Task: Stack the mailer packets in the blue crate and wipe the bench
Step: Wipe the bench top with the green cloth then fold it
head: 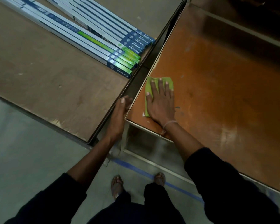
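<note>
Wiping looks under way, judging by the pose: the right hand (160, 104) lies flat, fingers straight, pressing one green cloth (152, 88) onto the orange bench (217, 94) at its near-left corner. Specks and pale smears show toward three and five o'clock of the cloth, so most of the top seems still to do. The left hand (120, 113), at nine o'clock of the cloth, rests against the bench edge in the gap beside the brown table (39, 70); whether it grips anything I cannot tell. No mailer packets or blue crate are in view, so stacking cannot be judged. About ten long boxes (103, 39) lie at eleven o'clock.
</note>
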